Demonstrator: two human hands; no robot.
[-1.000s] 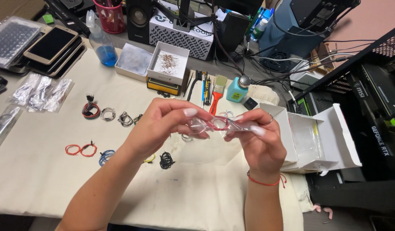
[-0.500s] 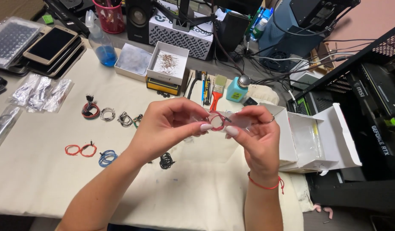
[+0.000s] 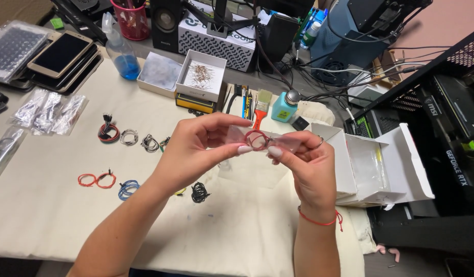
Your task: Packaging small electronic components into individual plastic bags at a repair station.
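Head view shows both hands raised above the table (image 3: pixel 52 225), pinching one small clear bag (image 3: pixel 278 141) between them. The left hand (image 3: pixel 196 149) closes thumb and fingers on its left end, and the right hand (image 3: pixel 311 166) grips the right end. Inside the bag sits a red wire coil (image 3: pixel 256 139), or perhaps just in front of it. Below lie more coils: a black coil (image 3: pixel 198 192), a blue coil (image 3: pixel 127 188), a red pair (image 3: pixel 96 179). A white box (image 3: pixel 380 164) stands open at the right.
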